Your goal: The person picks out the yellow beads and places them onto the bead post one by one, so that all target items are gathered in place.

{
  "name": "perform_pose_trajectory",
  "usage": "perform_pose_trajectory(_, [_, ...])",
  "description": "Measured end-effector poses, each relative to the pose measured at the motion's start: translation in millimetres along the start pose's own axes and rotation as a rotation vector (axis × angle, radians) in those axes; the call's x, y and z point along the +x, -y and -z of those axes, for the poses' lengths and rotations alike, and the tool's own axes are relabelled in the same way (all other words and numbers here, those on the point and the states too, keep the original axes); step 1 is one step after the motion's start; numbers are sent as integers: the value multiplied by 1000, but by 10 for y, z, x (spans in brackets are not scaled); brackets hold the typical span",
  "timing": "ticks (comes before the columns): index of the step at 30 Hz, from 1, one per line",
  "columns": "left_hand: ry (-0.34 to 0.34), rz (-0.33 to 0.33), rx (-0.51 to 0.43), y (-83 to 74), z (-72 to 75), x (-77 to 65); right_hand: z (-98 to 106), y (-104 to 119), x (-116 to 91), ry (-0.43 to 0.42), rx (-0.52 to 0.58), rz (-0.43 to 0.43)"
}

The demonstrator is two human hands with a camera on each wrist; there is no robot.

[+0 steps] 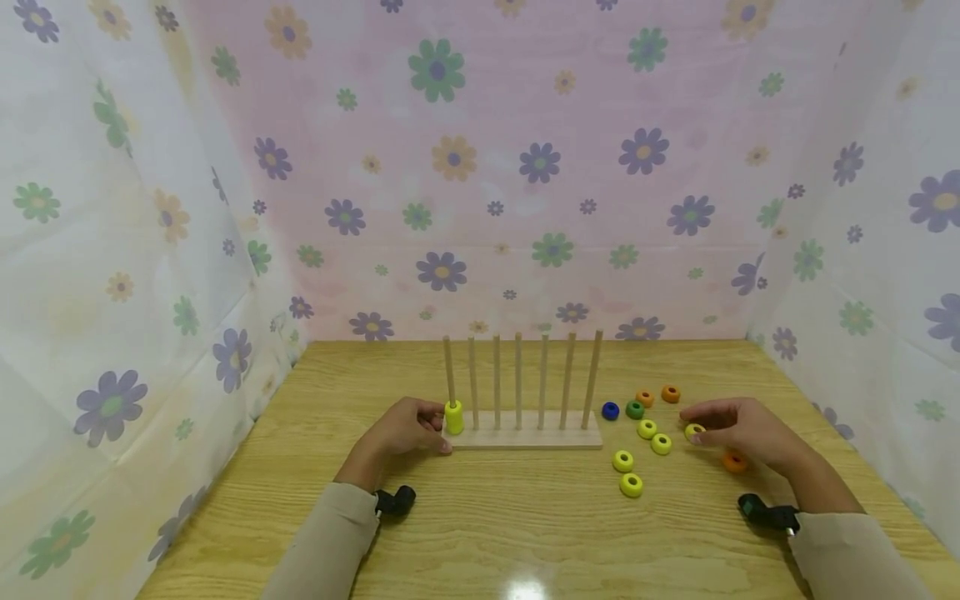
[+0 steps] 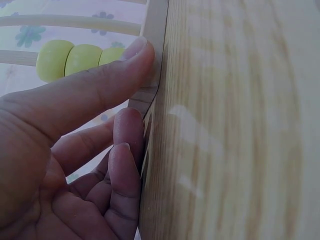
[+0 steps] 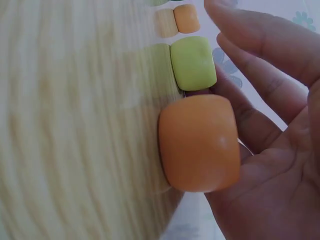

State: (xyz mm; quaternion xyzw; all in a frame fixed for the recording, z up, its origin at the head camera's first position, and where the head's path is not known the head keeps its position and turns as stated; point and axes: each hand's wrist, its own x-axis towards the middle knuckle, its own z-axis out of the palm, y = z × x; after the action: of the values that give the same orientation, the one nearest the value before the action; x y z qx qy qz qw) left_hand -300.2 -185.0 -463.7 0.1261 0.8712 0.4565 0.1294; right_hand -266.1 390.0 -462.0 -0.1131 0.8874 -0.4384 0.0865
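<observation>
A wooden peg stand (image 1: 525,438) with several upright dowels stands on the table. Three yellow beads (image 2: 82,59) are stacked on its leftmost peg. My left hand (image 1: 405,429) holds the left end of the base, thumb on the front corner and fingers curled against the side. Over on the right, my right hand (image 1: 746,429) is spread about a loose yellow bead (image 3: 194,63), which sits on the tabletop between thumb and fingers. The right wrist view shows the thumb apart from that bead. An orange bead (image 3: 200,144) lies close under the palm.
Between the stand and my right hand lie a blue bead (image 1: 611,411), a green bead (image 1: 635,409), two orange beads (image 1: 671,394) and several yellow beads (image 1: 632,485). Flowered cloth (image 1: 495,192) hangs behind and beside the wooden table (image 1: 517,525).
</observation>
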Motion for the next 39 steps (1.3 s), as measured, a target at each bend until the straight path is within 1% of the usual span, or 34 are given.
perform_pose_trajectory(6, [3, -1, 0, 4, -2, -4, 17, -64, 18, 62, 54, 37])
perform_pose_trajectory(12, [7, 1, 11, 6, 3, 6, 40, -45, 0, 120, 84, 92])
perform_pose_trajectory(15, [10, -2, 10, 10, -2, 12, 42, -34, -12, 132, 92, 96])
perform_pose_trajectory(18, [9, 0, 6, 13, -4, 15, 42, -17, -11, 130, 62, 98])
perform_pose_trajectory(24, [2, 6, 0, 1, 3, 4, 28, 4, 29, 93, -17, 80])
perform_pose_trajectory(29, [-1, 9, 14, -17, 6, -10, 21, 14, 37, 71, -28, 64])
perform_pose_trajectory(39, [11, -4, 11, -18, 10, -15, 21, 35, 18, 48, -52, 46])
